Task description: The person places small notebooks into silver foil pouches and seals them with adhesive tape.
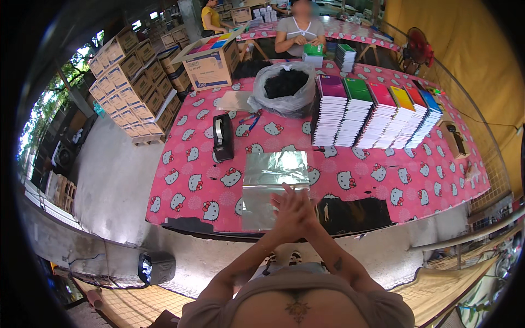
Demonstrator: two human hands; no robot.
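My left hand (285, 223) and my right hand (304, 210) are pressed together at the front edge of the table, one across the other, with the fingers partly interlaced and stretched out. I see nothing held in either. Beneath and just beyond them lie clear, shiny plastic bags (275, 169), flat on the pink patterned tablecloth (186, 188). A black tape dispenser (223, 143) stands to the left of the bags. Close to my right hand, a black patch (354, 215) shows along the table's front edge. Some fingers are hidden by the overlap.
Tall stacks of spiral notebooks (358, 112) with coloured covers stand at the right. Behind the bags sits a plastic sack (284, 90) of black material; left of it, an open carton (210, 65). Across the table a person (299, 34) handles green notebooks (313, 50). Stacked cartons (131, 87) stand left.
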